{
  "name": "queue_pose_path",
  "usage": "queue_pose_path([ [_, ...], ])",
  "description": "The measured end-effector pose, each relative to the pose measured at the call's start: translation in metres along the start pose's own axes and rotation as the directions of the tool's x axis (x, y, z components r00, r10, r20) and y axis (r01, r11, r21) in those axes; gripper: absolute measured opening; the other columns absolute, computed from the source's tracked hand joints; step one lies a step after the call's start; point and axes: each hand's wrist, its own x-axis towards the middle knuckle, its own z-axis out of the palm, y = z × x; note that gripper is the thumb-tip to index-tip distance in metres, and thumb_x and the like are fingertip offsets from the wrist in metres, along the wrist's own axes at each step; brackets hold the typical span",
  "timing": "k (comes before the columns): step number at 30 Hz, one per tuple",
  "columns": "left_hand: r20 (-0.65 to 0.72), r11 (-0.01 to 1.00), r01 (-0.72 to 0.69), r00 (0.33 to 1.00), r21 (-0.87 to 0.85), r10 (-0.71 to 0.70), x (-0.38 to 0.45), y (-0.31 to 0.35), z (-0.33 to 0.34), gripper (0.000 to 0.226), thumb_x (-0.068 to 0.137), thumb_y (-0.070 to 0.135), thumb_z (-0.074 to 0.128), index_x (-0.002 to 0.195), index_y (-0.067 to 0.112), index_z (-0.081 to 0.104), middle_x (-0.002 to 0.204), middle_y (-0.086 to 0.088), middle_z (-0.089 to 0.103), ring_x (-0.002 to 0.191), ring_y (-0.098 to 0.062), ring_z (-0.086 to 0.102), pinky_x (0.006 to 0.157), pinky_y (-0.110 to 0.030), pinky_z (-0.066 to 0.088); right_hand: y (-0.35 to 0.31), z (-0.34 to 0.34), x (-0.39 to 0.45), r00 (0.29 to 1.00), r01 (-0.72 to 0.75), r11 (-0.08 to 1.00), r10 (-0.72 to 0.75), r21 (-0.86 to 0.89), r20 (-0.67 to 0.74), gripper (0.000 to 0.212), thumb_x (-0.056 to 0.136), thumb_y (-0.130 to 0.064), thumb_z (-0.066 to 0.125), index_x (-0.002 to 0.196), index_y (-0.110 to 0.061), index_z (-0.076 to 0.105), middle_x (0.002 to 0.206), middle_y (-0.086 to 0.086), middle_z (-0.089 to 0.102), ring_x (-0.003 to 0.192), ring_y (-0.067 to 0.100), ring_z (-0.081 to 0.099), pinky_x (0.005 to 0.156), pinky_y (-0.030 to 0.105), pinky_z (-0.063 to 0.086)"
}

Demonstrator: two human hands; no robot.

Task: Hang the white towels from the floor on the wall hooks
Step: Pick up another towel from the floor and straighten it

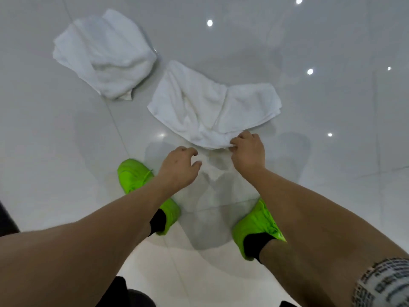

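Head view: right hand (247, 151) pinches the near towel's (212, 107) front edge on the floor (66, 151)
Left hand (179, 167) hovers beside it, fingers loosely curled, empty; second towel (104, 56) lies farther off. Likely light, limp cloth, best gathered at an edge

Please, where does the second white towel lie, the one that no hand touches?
In the head view the untouched towel lies crumpled on the glossy floor at upper left, beyond and left of the nearer towel, whose near edge the right hand pinches.

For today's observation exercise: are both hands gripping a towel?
No: only the right hand pinches the nearer towel; the left hand hovers empty.
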Motion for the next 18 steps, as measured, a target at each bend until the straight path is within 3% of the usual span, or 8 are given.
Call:
queue_pose_path([
  [5,0.01,0.996,-0.086,0.996,0.028,0.085,-0.102,0.054,-0.07,0.039,0.093,0.04,0.053,0.126,0.019,0.058,0.124,-0.007,0.057,0.114,-0.023,0.053,0.093,-0.029,0.035,-0.042,-0.098,-0.089,0.995,-0.096,0.974,0.087,0.204,0.051,0.016,0.085,-0.024,0.066,0.094,-0.017,0.078,0.091,0.004,0.073,0.095,0.028,0.063,0.075,0.031,0.047],
  [11,-0.068,0.977,-0.19,0.978,0.093,0.197,-0.237,0.175,-0.193,0.039,0.092,0.039,0.055,0.127,0.022,0.058,0.12,-0.006,0.058,0.114,-0.025,0.053,0.088,-0.027,0.034,-0.078,-0.288,-0.207,0.971,-0.226,0.876,0.235,0.426,0.032,0.012,0.08,-0.029,0.07,0.081,-0.02,0.079,0.082,-0.004,0.075,0.085,0.018,0.068,0.071,0.023,0.043],
  [14,-0.103,0.943,-0.292,0.945,0.162,0.31,-0.295,0.256,-0.253,0.041,0.093,0.04,0.055,0.129,0.022,0.057,0.121,-0.006,0.059,0.115,-0.024,0.053,0.092,-0.03,0.038,-0.079,-0.401,-0.249,0.949,-0.266,0.821,0.315,0.506,-0.011,0.011,0.074,-0.023,0.073,0.08,-0.018,0.08,0.083,-0.002,0.076,0.082,0.016,0.068,0.072,0.021,0.047],
  [18,-0.149,0.857,-0.455,0.856,0.242,0.496,-0.369,0.38,-0.324,0.045,0.093,0.037,0.057,0.134,0.019,0.054,0.129,-0.006,0.058,0.119,-0.024,0.052,0.093,-0.03,0.039,-0.064,-0.561,-0.294,0.934,-0.214,0.756,0.344,0.619,-0.098,0.01,0.076,-0.02,0.075,0.077,-0.01,0.078,0.083,0.004,0.075,0.082,0.021,0.07,0.078,0.029,0.056],
])
